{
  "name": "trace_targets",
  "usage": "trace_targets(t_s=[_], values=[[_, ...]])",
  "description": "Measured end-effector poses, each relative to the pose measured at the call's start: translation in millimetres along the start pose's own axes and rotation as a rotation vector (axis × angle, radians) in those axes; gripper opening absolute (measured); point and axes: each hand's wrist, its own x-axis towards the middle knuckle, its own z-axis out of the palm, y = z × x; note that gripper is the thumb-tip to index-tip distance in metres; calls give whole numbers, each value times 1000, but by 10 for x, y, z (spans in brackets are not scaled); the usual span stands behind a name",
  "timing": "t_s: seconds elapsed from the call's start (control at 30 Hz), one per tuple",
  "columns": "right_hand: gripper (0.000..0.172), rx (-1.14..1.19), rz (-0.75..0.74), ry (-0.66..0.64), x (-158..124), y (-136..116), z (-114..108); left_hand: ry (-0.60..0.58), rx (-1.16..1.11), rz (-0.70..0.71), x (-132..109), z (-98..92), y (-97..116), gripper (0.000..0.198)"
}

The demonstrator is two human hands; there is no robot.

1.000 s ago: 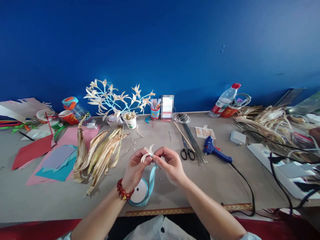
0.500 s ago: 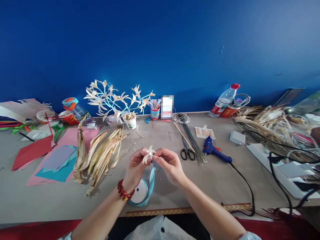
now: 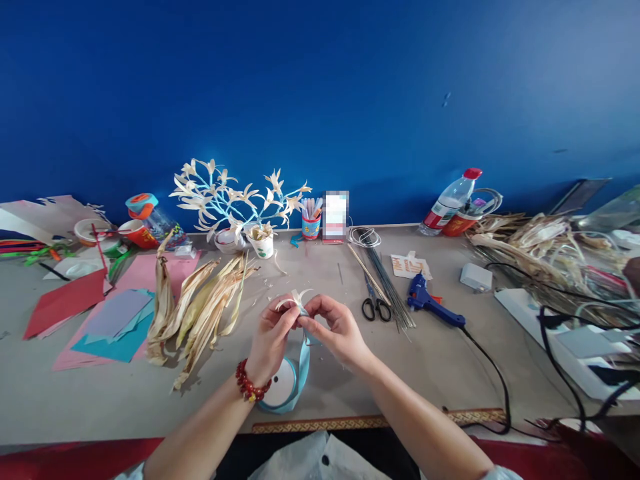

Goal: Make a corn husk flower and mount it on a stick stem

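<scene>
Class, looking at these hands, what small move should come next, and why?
Probably turn the pale flower to wind the blue ribbon around its base: the left hand holds the flower, the right hand pinches ribbon beside it, and the ribbon trails down to its spool.

Bracelet of glossy, dark red, rounded beads (image 3: 250, 381), banded around the wrist of the left hand (image 3: 273, 333); a small yellow ornament (image 3: 253, 397) sits among the beads. Pale grey cloth shirt front (image 3: 295, 461), creased, its upper outline peaked, with one small, round, dark button (image 3: 325, 460). Pale bluish-grey cloth left sleeve (image 3: 132, 473) and matching right sleeve (image 3: 500, 473), each visible only at its edge; both forearms are bare.
</scene>
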Motion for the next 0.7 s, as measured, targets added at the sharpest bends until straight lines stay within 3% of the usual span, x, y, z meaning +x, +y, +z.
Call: trace_targets(t_s=[0.1, 0.33, 0.47, 0.7], values=[[29, 70, 54, -4, -4, 12, 17, -28, -28, -26, -7, -5, 26, 17], [29, 466, 223, -145, 22, -25, 15, -146, -93, -116, -13, -35, 77, 19], [27, 506, 289, -169, 31, -34, -14, -183, -136, -139, -13, -34, 88, 19], [26, 488, 267, -180, 20, -31, -31, -233, -116, -96, -5, -23, 92, 17]])
